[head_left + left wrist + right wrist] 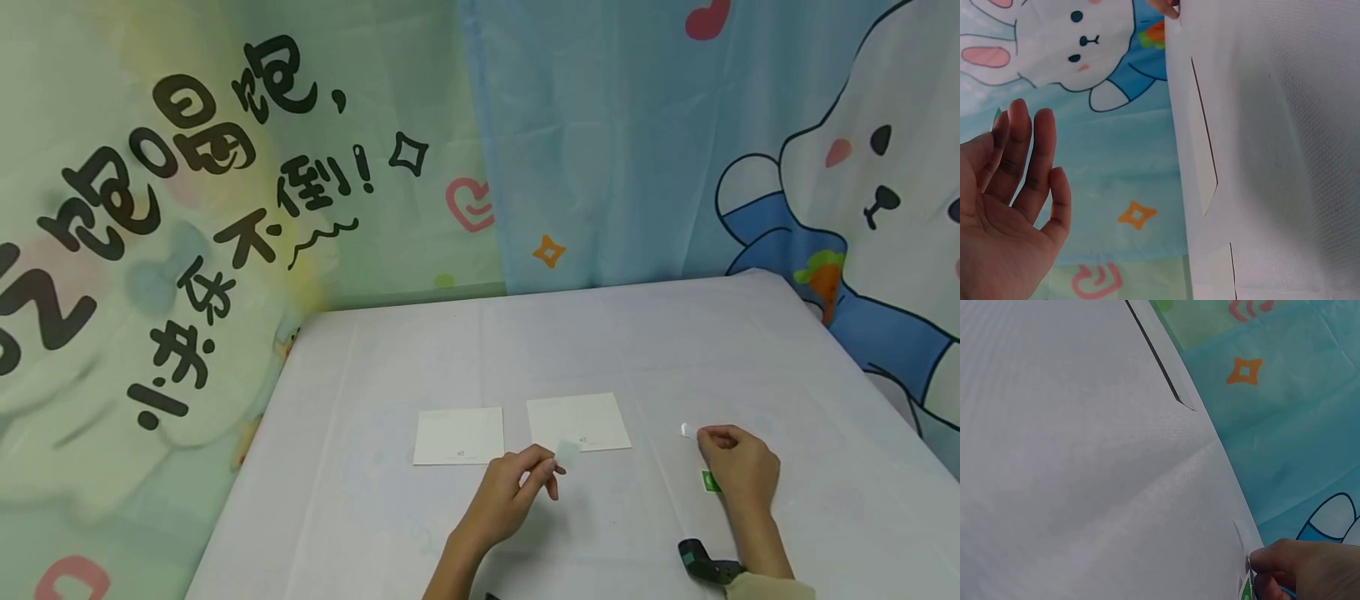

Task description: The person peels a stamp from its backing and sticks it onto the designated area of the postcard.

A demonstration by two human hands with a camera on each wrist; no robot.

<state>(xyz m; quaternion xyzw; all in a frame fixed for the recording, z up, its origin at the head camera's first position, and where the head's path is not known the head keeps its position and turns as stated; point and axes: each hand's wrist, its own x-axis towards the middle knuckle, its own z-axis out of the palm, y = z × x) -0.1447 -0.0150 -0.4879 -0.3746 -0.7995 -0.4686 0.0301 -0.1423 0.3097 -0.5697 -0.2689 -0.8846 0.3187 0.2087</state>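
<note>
Between thumb and forefinger, my left hand point(517, 492) pinches a small pale, see-through square sheet point(567, 454), held above the table near a white card point(581, 421). In the left wrist view the left hand point(1016, 206) has its other fingers loosely bent, and a green edge shows behind the fingertips. My right hand point(738, 467) is low at the table's right side, its fingertips together at a small clear piece of film point(686, 430). A green-and-white label point(711, 482) lies beside this hand, partly covered by it. The right wrist view also shows the label point(1247, 589) under the right hand point(1297, 565).
Another white card point(459, 437) lies left of the first, with a narrow gap between them. A white cloth covers the table point(375, 358). Printed curtains point(600, 150) hang behind and to the left. A black device point(705, 562) is strapped to the right wrist.
</note>
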